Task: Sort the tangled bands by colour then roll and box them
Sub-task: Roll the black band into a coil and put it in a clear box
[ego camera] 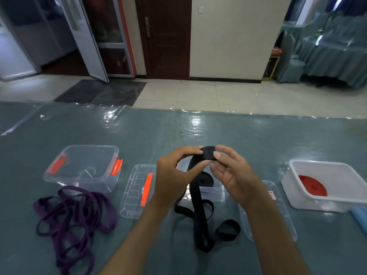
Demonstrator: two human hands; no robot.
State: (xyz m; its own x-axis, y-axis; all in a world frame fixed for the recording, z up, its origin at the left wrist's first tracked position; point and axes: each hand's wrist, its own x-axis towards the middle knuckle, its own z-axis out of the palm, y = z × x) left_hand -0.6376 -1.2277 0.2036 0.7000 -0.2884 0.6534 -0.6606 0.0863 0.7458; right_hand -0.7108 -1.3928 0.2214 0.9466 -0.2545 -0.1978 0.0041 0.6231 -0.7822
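A black band [199,211] hangs from both my hands above the table, its loose end looped on the table surface. My left hand [172,173] and my right hand [230,169] pinch its top end, which is curled into a small roll between the fingertips. Behind my hands stands a clear box [210,193] holding a rolled black band [206,178]. A tangled purple band [73,217] lies at the left. A rolled red band [312,186] sits in the white box [325,201] at the right.
An empty clear box with orange clips [83,167] stands at the left, a clear lid with an orange handle [137,191] beside it. Another clear lid [278,213] lies right of my arm. A blue tube [360,219] pokes in at the right edge. The table [258,139] has a glossy teal cover.
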